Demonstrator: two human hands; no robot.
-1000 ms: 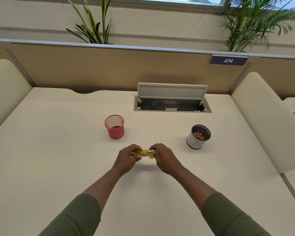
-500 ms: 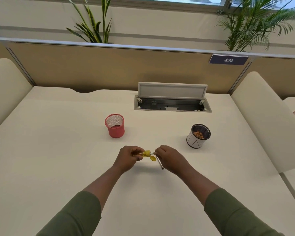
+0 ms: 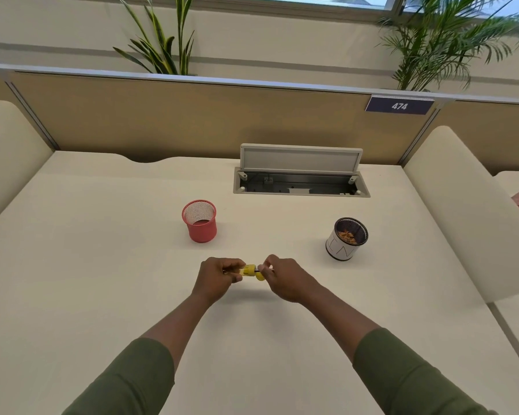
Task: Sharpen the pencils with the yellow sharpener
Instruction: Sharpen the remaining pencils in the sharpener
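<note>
Over the middle of the cream desk (image 3: 102,295), my left hand (image 3: 217,278) grips the small yellow sharpener (image 3: 250,271) by its left end. My right hand (image 3: 285,278) pinches a pencil (image 3: 265,268) whose tip sits in the sharpener's right side; only a short dark and silvery stretch of it shows between my fingers, the rest is hidden by the hand. Both hands hover close together just above the desk.
A red mesh cup (image 3: 199,220) stands behind my left hand. A white and black cup (image 3: 346,238) holding shavings stands to the right. An open cable hatch (image 3: 300,178) lies at the back, and padded dividers (image 3: 455,211) flank the desk.
The pencil's free end, which pointed down toward me half a second ago, has swung back up level, hidden in my right hand. Both hands stay in the same place.
</note>
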